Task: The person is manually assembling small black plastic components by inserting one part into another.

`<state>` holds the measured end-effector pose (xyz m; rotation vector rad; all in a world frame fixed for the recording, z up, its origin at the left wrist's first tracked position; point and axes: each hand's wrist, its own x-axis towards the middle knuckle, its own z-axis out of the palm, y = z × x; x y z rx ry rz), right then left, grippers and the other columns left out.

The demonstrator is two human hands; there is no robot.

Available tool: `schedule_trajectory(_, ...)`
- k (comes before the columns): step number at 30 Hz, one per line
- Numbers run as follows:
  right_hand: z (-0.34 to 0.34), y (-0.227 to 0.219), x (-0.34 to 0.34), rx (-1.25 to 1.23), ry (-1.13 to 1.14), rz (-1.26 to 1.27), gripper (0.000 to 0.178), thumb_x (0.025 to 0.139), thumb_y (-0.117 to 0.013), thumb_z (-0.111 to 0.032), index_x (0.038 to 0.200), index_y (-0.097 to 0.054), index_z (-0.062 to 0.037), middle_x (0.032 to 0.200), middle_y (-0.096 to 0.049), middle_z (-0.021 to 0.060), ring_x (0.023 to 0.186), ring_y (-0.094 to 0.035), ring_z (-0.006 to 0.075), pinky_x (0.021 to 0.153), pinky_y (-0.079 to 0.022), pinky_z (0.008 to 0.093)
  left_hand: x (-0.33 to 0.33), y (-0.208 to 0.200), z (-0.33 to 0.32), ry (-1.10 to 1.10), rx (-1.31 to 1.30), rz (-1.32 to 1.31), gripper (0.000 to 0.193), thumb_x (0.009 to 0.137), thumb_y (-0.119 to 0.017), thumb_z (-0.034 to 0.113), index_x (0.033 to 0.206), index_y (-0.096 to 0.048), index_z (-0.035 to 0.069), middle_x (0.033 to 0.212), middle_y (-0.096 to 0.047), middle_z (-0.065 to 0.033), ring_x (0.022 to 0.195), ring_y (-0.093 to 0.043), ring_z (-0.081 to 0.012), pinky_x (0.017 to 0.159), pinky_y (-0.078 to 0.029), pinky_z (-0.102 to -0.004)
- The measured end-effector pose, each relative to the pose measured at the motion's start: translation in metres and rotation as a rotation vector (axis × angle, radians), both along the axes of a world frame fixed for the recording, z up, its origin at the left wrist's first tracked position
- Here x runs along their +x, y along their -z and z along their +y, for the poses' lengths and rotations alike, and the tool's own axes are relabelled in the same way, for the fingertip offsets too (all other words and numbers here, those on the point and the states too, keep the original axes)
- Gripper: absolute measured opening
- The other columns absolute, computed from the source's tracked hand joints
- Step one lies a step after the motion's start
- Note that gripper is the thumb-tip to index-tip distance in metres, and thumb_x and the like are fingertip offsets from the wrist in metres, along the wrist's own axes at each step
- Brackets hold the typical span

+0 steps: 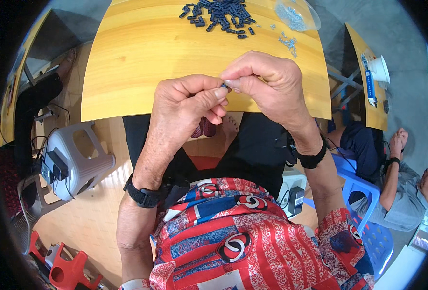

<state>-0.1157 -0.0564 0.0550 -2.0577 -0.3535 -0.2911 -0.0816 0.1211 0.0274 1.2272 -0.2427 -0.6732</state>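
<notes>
A: Where's the small dark piece (pixel 224 85)?
B: Between the fingertips of both hands, above the worktop (pixel 141 53), toward its near edge. The left hand (pixel 187 99) pinches it, thumb against forefinger, with the other fingers loosely curled.
A: And the right hand (pixel 267 79)?
B: Thumb and forefinger are closed right at the piece; I can't tell whether they grip it or something tinier.
A: Why so close together?
B: Probably because it's so small: one hand steadies it while the other works finely.
A: What lies beyond?
B: A heap of dark blocks (pixel 221 14) toward the far edge, short and chunky, with a dull look like moulded plastic. Near the right edge are loose screws (pixel 288 43), silvery and thin, just short of a clear container (pixel 313 17) with more inside, by the far right corner. Bag or dish, I can't say.
A: Set apart on purpose?
B: I'd guess so: kinds kept separate, within reach, the near part left for hands. The worktop itself is smooth, yellow, wood-grained.
</notes>
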Motion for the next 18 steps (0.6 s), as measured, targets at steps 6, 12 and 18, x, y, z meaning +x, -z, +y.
schedule_trajectory(6,0.011,0.015,-0.003,0.146,0.097,0.038,0.008,0.080,-0.061,0.003,0.086,-0.066,0.0030,0.076,-0.063,0.0082,0.071,-0.062,0.0145,0.062,-0.049,0.0256,0.001,0.006,-0.002,-0.057,-0.013,0.031,0.011,0.087,-0.061,0.004,0.091,-0.067,-0.004,0.073,-0.065,-0.0061,0.061,-0.061,-0.0087,0.055,-0.051,-0.0201)
schedule_trajectory(12,0.012,0.020,-0.006,0.115,0.083,0.070,0.012,0.082,-0.061,0.002,0.093,-0.066,0.0032,0.079,-0.062,0.0084,0.073,-0.062,0.0143,0.062,-0.050,0.0247,-0.001,0.017,-0.004,-0.088,-0.025,0.057,0.012,0.087,-0.061,0.004,0.093,-0.067,-0.005,0.075,-0.066,-0.0073,0.062,-0.061,-0.0092,0.056,-0.052,-0.0208)
schedule_trajectory(18,0.011,0.014,-0.006,0.241,0.057,0.190,0.019,0.087,-0.057,0.000,0.103,-0.066,0.0009,0.084,-0.063,0.0062,0.073,-0.060,0.0099,0.062,-0.050,0.0208,0.002,0.016,-0.002,-0.090,-0.010,0.021,0.014,0.088,-0.061,0.007,0.095,-0.066,-0.004,0.076,-0.066,-0.0080,0.062,-0.061,-0.0099,0.056,-0.052,-0.0218)
